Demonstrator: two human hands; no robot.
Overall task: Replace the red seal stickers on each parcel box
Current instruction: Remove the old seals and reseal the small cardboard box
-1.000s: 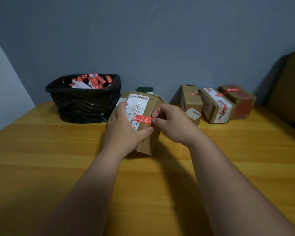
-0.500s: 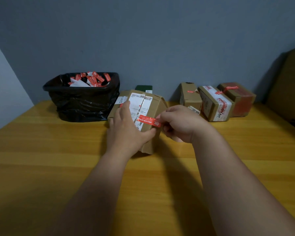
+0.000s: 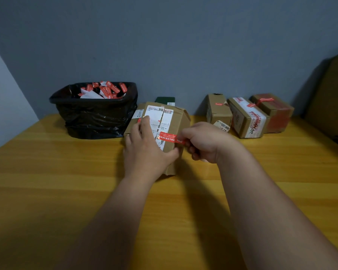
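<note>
Parcel box (image 3: 174,121): brown cardboard, centre of the wooden table (image 3: 47,182), tipped up on 1 edge, white shipping label (image 3: 154,115) facing the camera.
Left hand (image 3: 146,152): flat against the box face, fingers straight and spread over the label, thumb hooked round the near right corner, bracing the box.
Right hand (image 3: 205,142): fingers curled in, thumb and forefinger pinching the right end of the red seal sticker (image 3: 170,138).
Red seal sticker: stretched level from the box's centre seam out past the box's right edge to the right hand; its left end sits on the label, whether it is stuck down there I cannot tell.
Black bin (image 3: 94,112): back left, just beside the box, lined with a black bag, holding red stickers and white scraps.
Other parcels: 3 boxes (image 3: 248,117) in a row at the back right against the wall, each showing red tape or a red sticker.
Green box (image 3: 165,100): behind the held parcel, mostly hidden.
</note>
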